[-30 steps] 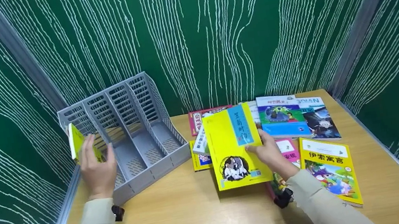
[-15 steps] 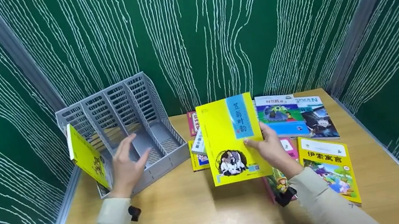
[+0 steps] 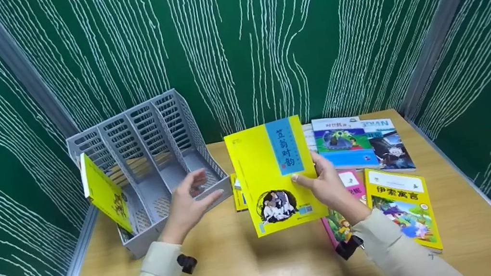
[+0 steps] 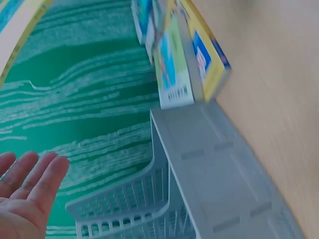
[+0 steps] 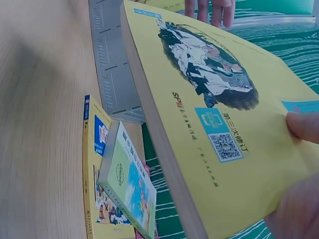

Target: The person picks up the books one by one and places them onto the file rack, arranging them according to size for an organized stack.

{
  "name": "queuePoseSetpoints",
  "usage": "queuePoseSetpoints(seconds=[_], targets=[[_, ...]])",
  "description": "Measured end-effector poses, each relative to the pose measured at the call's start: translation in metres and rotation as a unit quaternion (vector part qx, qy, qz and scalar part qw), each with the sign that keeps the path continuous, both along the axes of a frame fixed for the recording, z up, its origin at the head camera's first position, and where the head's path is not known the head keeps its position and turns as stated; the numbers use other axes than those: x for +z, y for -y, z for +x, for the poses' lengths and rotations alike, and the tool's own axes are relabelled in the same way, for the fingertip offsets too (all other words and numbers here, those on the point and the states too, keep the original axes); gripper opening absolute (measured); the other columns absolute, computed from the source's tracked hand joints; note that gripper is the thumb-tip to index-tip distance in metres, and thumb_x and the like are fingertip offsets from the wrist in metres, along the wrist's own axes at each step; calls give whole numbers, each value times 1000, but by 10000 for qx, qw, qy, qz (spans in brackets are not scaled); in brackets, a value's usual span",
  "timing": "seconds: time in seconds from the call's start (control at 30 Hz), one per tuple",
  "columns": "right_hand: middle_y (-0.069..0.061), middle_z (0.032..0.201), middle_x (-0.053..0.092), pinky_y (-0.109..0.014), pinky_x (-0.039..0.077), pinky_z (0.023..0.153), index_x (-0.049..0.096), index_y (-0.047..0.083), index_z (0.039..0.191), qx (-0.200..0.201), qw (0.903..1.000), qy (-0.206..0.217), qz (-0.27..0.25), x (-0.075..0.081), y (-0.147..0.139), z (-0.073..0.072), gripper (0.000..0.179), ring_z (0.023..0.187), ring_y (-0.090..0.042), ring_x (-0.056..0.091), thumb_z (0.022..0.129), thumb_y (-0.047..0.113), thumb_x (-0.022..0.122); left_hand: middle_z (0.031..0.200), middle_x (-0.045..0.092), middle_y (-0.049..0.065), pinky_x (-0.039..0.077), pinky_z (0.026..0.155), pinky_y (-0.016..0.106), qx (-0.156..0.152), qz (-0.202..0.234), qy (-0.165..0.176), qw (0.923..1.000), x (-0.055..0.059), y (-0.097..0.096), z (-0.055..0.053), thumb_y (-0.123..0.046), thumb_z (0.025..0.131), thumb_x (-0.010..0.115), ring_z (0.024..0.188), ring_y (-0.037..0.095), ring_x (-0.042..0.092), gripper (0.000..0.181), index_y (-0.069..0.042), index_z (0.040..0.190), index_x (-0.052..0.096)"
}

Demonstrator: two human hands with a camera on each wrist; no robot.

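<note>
My right hand [image 3: 331, 191] grips a yellow book [image 3: 257, 170] by its right edge, thumb on the front cover, above the table. The cover has a blue title strip and a round drawing of figures. To its left, my left hand [image 3: 188, 207] is in the air with thumb and fingers apart, holding nothing; the left wrist view shows its fingers [image 4: 47, 179] extended. Behind that hand stands a grey file rack [image 3: 144, 243] with several slots. Another yellow book [image 3: 105, 193] stands tilted in the rack's leftmost slot.
Several books lie on the wooden table [image 3: 237, 275] at right: a blue one [image 3: 347, 154], a dark one [image 3: 391, 152], a pink one [image 3: 336, 222] and a yellow one [image 3: 404, 209]. More books, including a light green one [image 5: 129, 179], lie behind the held book. Green walls enclose the table.
My left hand has left the yellow book in the leftmost slot and moved right toward the held book. My right hand has shifted its book slightly left.
</note>
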State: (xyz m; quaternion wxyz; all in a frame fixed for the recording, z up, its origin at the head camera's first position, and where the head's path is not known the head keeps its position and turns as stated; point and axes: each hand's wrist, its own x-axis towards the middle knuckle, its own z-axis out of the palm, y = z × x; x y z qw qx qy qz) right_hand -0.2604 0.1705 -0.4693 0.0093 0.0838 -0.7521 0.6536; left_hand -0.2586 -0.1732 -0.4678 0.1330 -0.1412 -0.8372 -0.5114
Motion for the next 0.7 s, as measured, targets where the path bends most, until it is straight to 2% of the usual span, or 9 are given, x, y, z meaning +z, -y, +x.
queuePoseSetpoints(seconds=[0.1,0.2,0.4,0.7], targets=[[-17,136,74,-39,68,88,55,14,155,104,9999,-133,-5,-1,2,2,54,104,-29,79,104,6,70,139,71,16,59,110,51,-240,343,454,9981,0,-9,0,-23,91,91,128,36,71,63,-4,145,63],[-17,136,74,-39,67,88,56,13,153,192,9995,-233,-18,-3,5,4,52,104,-30,79,104,7,71,141,70,16,59,109,49,-508,635,755,9938,0,-15,0,-23,92,89,128,36,72,63,-4,146,62],[-14,133,76,-39,66,92,58,15,151,406,9986,-334,-12,-8,12,8,50,104,-30,78,104,9,72,139,70,16,61,107,44,-1059,1132,1183,9808,1,-26,0,-20,94,87,124,34,73,63,-4,148,60],[-16,137,74,-50,66,96,56,14,154,759,9962,-380,208,-13,19,11,54,108,-32,78,103,6,71,133,76,16,64,100,37,-1432,1392,1561,9673,1,-35,0,-23,98,83,109,25,78,53,-3,142,63]])
